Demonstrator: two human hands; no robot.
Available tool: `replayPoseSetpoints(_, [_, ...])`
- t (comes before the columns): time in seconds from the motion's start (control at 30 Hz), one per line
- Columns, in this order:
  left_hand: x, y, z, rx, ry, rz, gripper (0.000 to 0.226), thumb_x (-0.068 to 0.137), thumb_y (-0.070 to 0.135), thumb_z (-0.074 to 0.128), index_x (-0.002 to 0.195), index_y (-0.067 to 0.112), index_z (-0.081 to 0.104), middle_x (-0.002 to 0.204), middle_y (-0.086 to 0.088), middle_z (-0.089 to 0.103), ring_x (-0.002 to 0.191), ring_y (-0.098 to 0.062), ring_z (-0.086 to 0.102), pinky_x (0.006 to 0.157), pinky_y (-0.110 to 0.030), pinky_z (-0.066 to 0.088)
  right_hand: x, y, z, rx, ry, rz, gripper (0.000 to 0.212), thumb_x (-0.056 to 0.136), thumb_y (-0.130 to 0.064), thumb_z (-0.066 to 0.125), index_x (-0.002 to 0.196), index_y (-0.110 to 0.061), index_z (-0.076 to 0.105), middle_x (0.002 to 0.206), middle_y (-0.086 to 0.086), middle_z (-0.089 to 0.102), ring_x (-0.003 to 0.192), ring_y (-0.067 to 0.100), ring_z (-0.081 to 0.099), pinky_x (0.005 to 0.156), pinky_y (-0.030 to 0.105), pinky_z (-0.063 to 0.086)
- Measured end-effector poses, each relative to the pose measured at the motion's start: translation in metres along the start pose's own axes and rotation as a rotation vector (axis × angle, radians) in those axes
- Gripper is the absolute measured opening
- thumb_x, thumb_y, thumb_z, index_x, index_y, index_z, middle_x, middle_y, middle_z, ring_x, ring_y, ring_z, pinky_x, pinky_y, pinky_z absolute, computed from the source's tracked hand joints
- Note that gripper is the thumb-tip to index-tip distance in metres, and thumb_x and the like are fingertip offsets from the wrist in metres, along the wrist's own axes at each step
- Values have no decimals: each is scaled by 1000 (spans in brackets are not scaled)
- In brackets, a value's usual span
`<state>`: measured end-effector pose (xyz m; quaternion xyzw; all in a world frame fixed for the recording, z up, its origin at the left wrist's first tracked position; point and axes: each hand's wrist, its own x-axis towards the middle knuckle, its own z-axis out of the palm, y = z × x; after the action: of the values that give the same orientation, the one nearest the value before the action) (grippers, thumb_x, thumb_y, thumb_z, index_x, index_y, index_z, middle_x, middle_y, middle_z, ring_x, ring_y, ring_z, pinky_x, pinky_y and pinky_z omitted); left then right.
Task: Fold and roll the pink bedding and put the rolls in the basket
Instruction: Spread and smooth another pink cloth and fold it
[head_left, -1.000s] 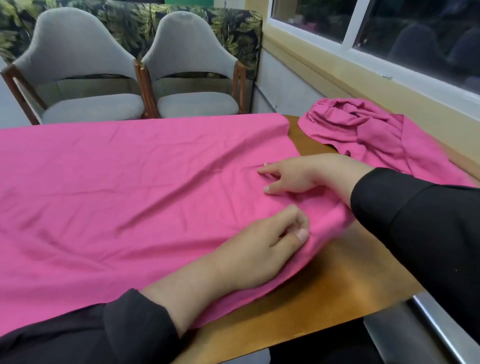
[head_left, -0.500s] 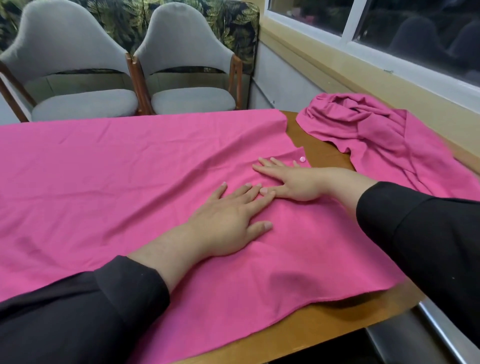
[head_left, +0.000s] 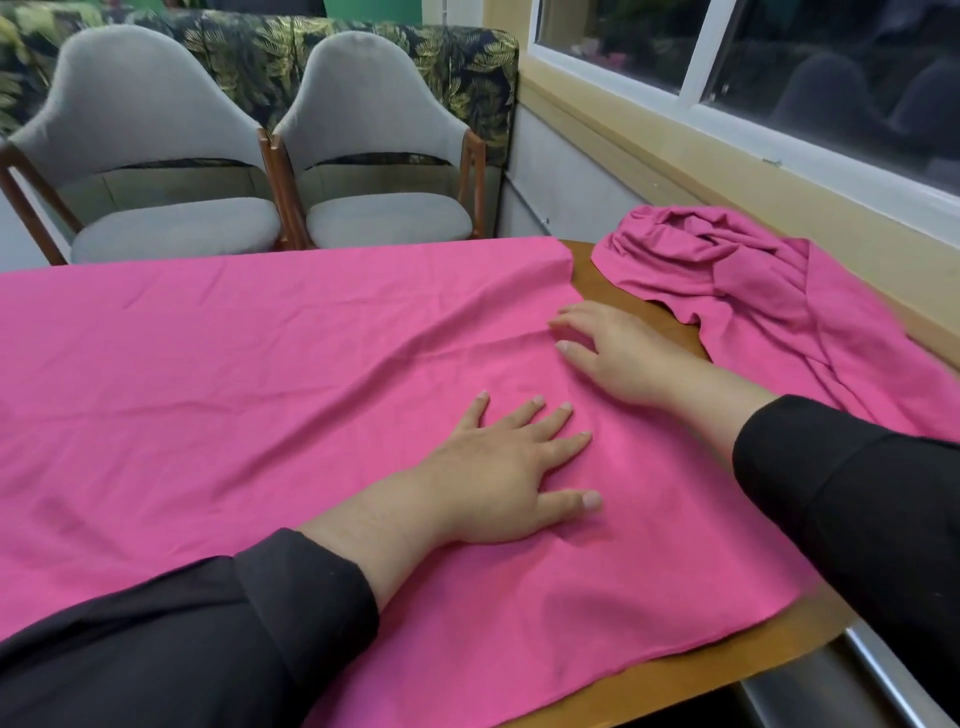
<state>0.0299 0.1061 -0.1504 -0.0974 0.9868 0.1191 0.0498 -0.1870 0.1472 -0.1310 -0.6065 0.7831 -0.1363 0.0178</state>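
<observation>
Spread flat across most of the brown wooden counter (head_left: 670, 675): a large bright-pink bedding sheet (head_left: 234, 374), lightly creased, running out of view on the left. Far edge lying along the counter's far side, ending in a corner near the middle top. Right edge slanting down from that corner, under the right hand, to a near corner close to the right sleeve. Near edge just short of the counter's front lip, with a narrow strip of bare wood showing along it.

Left hand (head_left: 498, 478) resting palm-down on the sheet, fingers straight and fanned, gripping nothing. Right hand (head_left: 618, 353) also pressed flat at the sheet's right edge, fingers extended toward the left, holding nothing; heel of the hand over bare wood. Both arms in black sleeves (head_left: 208, 639).

Bunched at the far right corner of the counter: a second crumpled pink cloth (head_left: 753, 280), apart from the flat sheet, with a wedge of bare wood between the two. Its right side trailing toward the pale yellow window ledge (head_left: 727, 171).

Beyond the far edge: two grey upholstered chairs with wooden frames (head_left: 260, 156), side by side, backed by a dark leaf-patterned sofa (head_left: 415, 62). No basket in view.
</observation>
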Motion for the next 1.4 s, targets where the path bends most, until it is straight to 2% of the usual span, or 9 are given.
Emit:
replayPoseSetpoints(0.1, [-4, -22, -15, -326, 271, -83, 41, 104, 44, 45, 139, 28, 57, 145, 6, 55, 135, -12, 48, 116, -34, 32, 4, -8, 7, 8, -14, 49, 34, 104, -33, 46, 129, -18, 62, 134, 3, 64, 123, 27, 56, 105, 42, 42])
replayPoseSetpoints(0.2, [-5, -55, -29, -213, 519, -191, 30, 102, 30, 53, 127, 21, 68, 128, 0, 69, 119, -21, 62, 101, -29, 45, 18, -12, 10, -10, 28, 114, 31, 103, -36, 42, 119, -25, 66, 123, 1, 68, 116, 30, 59, 99, 45, 44])
replayPoseSetpoints(0.4, [17, -105, -48, -153, 433, -347, 36, 105, 31, 46, 137, 22, 59, 138, -1, 62, 127, -23, 55, 99, -27, 38, 54, -7, 15, 9, 27, 117, 27, 102, -33, 45, 108, -21, 69, 112, 5, 68, 106, 31, 60, 92, 42, 46])
replayPoseSetpoints(0.67, [71, -182, -62, -159, 422, -488, 43, 104, 26, 46, 146, 21, 47, 139, -10, 60, 128, -32, 54, 106, -37, 42, 130, 12, 23, 107, 183, 158, 37, 104, -19, 43, 137, -8, 55, 140, 14, 54, 132, 29, 47, 110, 36, 35])
replayPoseSetpoints(0.9, [107, -227, -51, -112, 467, -583, 16, 99, 36, 54, 105, 21, 55, 112, -8, 67, 106, -33, 61, 96, -43, 44, 205, 53, 20, -107, -17, 500, 30, 97, -27, 56, 111, -2, 64, 124, 23, 61, 102, 37, 61, 75, 33, 44])
replayPoseSetpoints(1.13, [130, -245, -57, -123, 591, -577, 9, 102, 26, 46, 96, 21, 50, 101, -10, 68, 96, -37, 61, 81, -43, 44, 240, 59, 25, -131, 67, 527, 24, 97, -10, 52, 116, -3, 64, 122, 23, 64, 110, 40, 63, 83, 37, 48])
replayPoseSetpoints(1.2, [133, -244, -62, -189, 591, -577, 16, 102, 33, 47, 107, 19, 54, 106, -10, 68, 100, -37, 61, 80, -42, 45, 246, 65, 21, -50, 185, 506, 21, 94, -11, 54, 109, -8, 68, 115, 18, 67, 104, 39, 64, 84, 38, 50])
replayPoseSetpoints(1.27, [132, -240, -65, -137, 457, -586, 35, 101, 46, 46, 125, 21, 53, 125, -7, 64, 116, -33, 57, 97, -45, 43, 243, 65, 20, -1, 192, 450, 20, 94, -17, 56, 109, -12, 69, 116, 13, 69, 105, 37, 63, 88, 39, 52])
replayPoseSetpoints(1.4, [118, -222, -60, 93, 341, -474, 59, 100, 58, 33, 149, 24, 36, 163, -3, 27, 150, -20, 23, 121, -53, 17, 217, 42, 24, -3, 100, 297, 34, 100, -32, 51, 129, -17, 61, 132, 11, 62, 120, 34, 57, 96, 38, 45])
